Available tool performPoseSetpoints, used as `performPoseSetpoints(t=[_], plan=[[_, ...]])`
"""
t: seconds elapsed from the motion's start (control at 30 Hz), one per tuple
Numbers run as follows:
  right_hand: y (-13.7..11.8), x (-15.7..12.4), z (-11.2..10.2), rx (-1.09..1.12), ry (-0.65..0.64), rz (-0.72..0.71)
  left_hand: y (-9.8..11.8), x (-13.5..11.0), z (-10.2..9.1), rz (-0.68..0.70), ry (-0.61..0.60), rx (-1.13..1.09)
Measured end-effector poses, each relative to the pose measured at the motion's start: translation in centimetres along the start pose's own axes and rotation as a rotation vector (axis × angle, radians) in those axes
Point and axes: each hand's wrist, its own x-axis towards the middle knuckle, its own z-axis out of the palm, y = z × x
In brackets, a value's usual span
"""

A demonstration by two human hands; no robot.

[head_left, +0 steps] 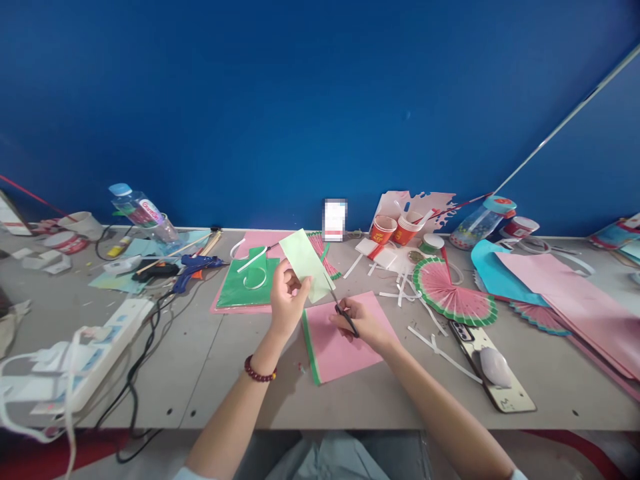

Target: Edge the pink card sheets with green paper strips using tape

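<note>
Currently pinches green strip (305,263) in closed left hand (287,300) above pink sheet (340,350) on counter (225,360), long axis slanting upper left to lower right, and grips scissors (346,318) in curled right hand (363,320), nearer that lower end, blades at its edge.

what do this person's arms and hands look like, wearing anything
No gloves on the left hand or the right hand, and both forearms are uncovered. A dark red beaded bracelet circles the left wrist. Pale sleeve edges just show at the bottom of the picture.
</note>
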Motion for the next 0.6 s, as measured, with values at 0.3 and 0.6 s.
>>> performPoseSetpoints(t=[0.3, 0.6], plan=[[0.02, -0.11, -0.05, -0.026, 0.003, 0.013, -0.05, 0.02, -0.1, 0.001, -0.004, 0.024], [-0.22, -0.09, 0.0, -0.086, 0.005, 0.039, -0.46, 0.04, -0.17, 0.015, -0.01, 0.011]])
